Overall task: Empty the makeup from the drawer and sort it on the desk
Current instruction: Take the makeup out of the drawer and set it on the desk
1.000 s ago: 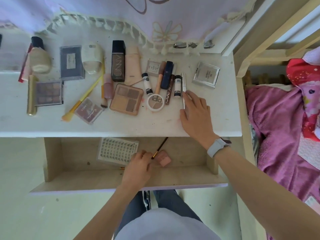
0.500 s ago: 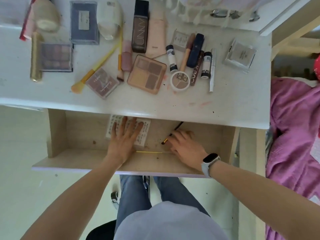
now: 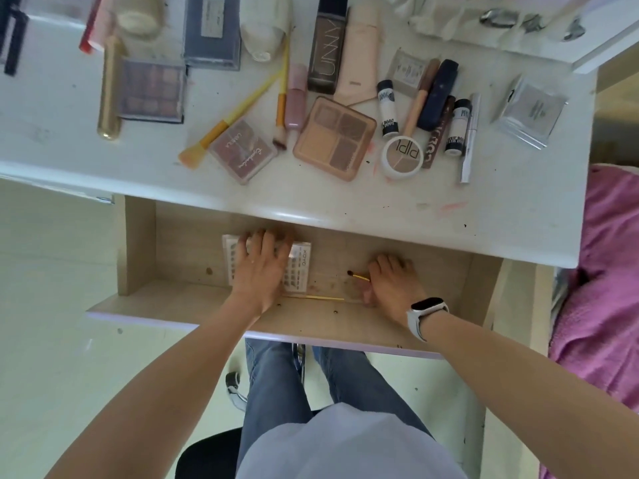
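Note:
The wooden drawer (image 3: pixel 173 257) is pulled out below the white desk (image 3: pixel 501 216). My left hand (image 3: pixel 261 267) lies on a clear packet of lash clusters (image 3: pixel 300 267) on the drawer floor, fingers curled over its far edge. My right hand (image 3: pixel 392 283) is in the drawer's right part, fingers curled round a small dark-tipped brush (image 3: pixel 358 276) with a gold handle. A thin yellow stick (image 3: pixel 321 298) lies between the hands. Several makeup items sit on the desk, among them a four-pan palette (image 3: pixel 333 138) and a round PIPL compact (image 3: pixel 403 157).
A pink blanket (image 3: pixel 605 271) covers a bed at the right. At the desk's back stand an UNNY bottle (image 3: pixel 326 43), a grey box (image 3: pixel 211 29) and a gold tube (image 3: pixel 110 88). A silver packet (image 3: pixel 530 114) lies at the desk's right. My knees and a black chair are below the drawer.
My right hand came off the desk down into the drawer and took the small brush. My left hand moved onto the lash packet. The view tilted downward.

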A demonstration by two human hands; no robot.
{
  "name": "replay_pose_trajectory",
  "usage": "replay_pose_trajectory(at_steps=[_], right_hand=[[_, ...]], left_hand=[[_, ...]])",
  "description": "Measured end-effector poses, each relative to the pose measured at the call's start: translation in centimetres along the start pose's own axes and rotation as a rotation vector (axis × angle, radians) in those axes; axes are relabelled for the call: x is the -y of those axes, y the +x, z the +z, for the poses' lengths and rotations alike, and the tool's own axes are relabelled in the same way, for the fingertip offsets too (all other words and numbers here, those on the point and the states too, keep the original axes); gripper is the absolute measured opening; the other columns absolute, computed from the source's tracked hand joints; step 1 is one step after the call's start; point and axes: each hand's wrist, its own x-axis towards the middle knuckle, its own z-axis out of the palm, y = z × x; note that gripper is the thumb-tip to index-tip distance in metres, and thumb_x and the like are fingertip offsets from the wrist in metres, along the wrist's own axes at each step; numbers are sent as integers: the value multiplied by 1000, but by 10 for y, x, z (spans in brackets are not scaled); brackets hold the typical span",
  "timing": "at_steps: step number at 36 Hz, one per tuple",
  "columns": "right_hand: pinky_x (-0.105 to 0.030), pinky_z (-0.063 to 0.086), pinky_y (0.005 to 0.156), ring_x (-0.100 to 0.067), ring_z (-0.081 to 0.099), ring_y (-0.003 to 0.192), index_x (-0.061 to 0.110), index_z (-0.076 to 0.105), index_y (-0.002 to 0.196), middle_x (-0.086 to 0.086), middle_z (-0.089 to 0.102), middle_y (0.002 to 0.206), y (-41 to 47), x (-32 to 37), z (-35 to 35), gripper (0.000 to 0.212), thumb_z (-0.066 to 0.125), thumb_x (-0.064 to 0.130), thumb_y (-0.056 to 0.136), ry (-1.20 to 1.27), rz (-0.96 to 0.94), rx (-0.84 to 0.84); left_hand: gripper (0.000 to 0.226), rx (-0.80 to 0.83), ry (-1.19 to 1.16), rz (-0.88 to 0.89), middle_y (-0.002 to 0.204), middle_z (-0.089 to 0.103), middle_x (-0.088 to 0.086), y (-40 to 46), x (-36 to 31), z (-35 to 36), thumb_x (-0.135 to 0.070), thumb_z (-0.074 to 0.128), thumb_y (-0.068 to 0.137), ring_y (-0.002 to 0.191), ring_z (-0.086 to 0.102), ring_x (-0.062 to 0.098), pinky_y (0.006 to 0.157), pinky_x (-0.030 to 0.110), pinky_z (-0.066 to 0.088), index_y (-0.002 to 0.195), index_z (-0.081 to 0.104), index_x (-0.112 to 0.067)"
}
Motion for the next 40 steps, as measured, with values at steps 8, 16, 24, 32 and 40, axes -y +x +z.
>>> replay_pose_trajectory(at_steps=[8, 16, 24, 32, 40], right_hand=[[-37, 47, 76, -31, 55, 102, 9, 39, 117, -10, 48, 123, -9, -5, -3, 40, 57, 33, 89, 348, 103, 187], [-33, 45, 83, -27, 53, 107, 14, 46, 125, -9, 52, 123, -31, -1, -17, 31, 41, 27, 97, 338, -45, 172], [-31, 43, 85, -20, 54, 101, 23, 48, 128, 1, 55, 121, -50, 13, -46, 32, 35, 22, 99, 461, -93, 13], [-26, 44, 86, -12, 56, 98, 20, 54, 119, 7, 58, 107, -38, 42, -120, 24, 42, 21, 98, 792, -147, -101], [-11, 38, 70, -3, 49, 76, 24, 48, 118, 12, 54, 88, 11, 115, -212, 24, 41, 12, 98, 1238, -106, -285]], left_hand=[[55, -47, -111, 123, 88, 64, 13, -17, 9, -11, -2, 85, 44, 69, 62, 30, 69, 39, 49, 94, 63, -9], [50, -33, -185, 147, 78, 67, -1, -42, 13, -24, 5, 79, 45, 69, 62, 24, 65, 33, 48, 89, 66, -15], [28, -98, -452, 21, 89, 66, -1, -67, 23, -57, -4, 74, 75, 76, 62, 26, 68, 33, 40, 98, 64, -15], [40, -52, -999, -291, 116, 50, -17, -75, 58, -125, -17, 51, 95, 112, 48, 7, 87, 14, 32, 135, 45, -20], [31, -418, -1490, -557, 97, 62, 0, -70, 158, -175, -4, 46, 95, 74, 64, 2, 64, 17, 51, 119, 36, -22]])
